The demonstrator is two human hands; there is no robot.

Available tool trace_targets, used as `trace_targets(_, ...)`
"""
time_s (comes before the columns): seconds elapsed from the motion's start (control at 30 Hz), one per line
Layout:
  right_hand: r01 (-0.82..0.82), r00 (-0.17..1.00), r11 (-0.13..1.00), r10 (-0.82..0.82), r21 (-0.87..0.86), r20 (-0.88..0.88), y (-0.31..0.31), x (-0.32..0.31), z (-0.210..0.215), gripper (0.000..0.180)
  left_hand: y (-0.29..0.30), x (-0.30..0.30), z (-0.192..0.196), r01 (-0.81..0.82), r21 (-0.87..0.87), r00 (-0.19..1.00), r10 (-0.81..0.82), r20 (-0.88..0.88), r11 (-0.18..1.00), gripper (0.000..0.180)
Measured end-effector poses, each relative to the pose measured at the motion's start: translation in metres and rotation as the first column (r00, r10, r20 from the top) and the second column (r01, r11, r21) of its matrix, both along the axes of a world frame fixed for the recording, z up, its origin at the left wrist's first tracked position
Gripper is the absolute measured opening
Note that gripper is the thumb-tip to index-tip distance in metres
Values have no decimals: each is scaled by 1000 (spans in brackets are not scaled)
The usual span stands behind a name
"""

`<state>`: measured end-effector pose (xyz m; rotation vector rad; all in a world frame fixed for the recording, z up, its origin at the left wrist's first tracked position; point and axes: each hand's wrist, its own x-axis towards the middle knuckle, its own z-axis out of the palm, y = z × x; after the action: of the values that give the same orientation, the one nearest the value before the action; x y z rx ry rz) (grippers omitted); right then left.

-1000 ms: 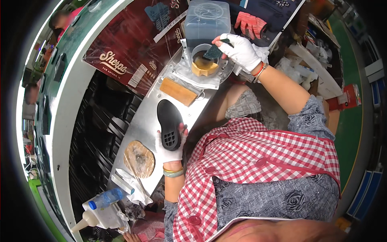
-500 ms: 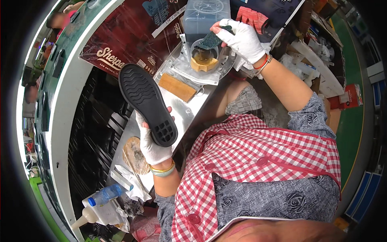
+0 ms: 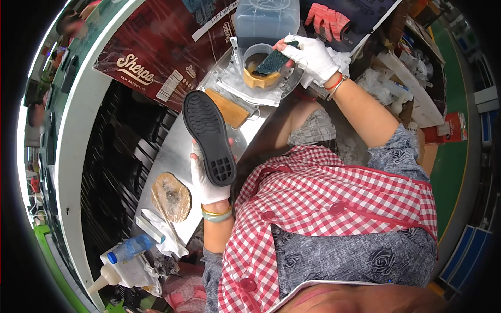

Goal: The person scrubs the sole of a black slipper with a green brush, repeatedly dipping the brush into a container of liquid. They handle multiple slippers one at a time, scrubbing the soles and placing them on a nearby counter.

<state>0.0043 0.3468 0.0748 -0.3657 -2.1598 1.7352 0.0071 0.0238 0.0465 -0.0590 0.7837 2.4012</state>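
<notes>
Black shoe sole (image 3: 210, 136) held aloft, brush (image 3: 271, 61) in pot (image 3: 259, 68)

A black rubber shoe sole (image 3: 210, 136) is held tread-up, toe pointing away, above the metal bench; a dark-bristled brush (image 3: 272, 61) dips slantwise into a small round tub of yellowish glue (image 3: 259, 68).

Left hand (image 3: 209, 180) gloved, raised, grip closed; right hand (image 3: 315, 55) gloved, arm extended forward, grip closed.
</notes>
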Motion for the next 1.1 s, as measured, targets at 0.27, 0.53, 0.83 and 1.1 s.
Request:
trace_targets(0.27, 4, 998, 884, -30, -468, -48, -31, 19, 2, 22, -3, -4, -21, -37, -22, 999, 38, 8, 999, 72)
trace_targets(0.53, -185, 982, 880, 143, -438, -127, -134, 28, 40, 19, -2, 2, -4, -40, 13, 999, 40, 32, 999, 81)
trace_targets(0.83, -206, 978, 887, 170, -413, -123, -155, 25, 36, 18, -6, 4, -3, 23, 56, 998, -26, 51, 998, 83)
trace_targets(1.1, -211, 976, 948, 191, -238, -106, -166, 38, 37, 14, 5, -4, 3, -79, 42, 997, 78, 21, 996, 80)
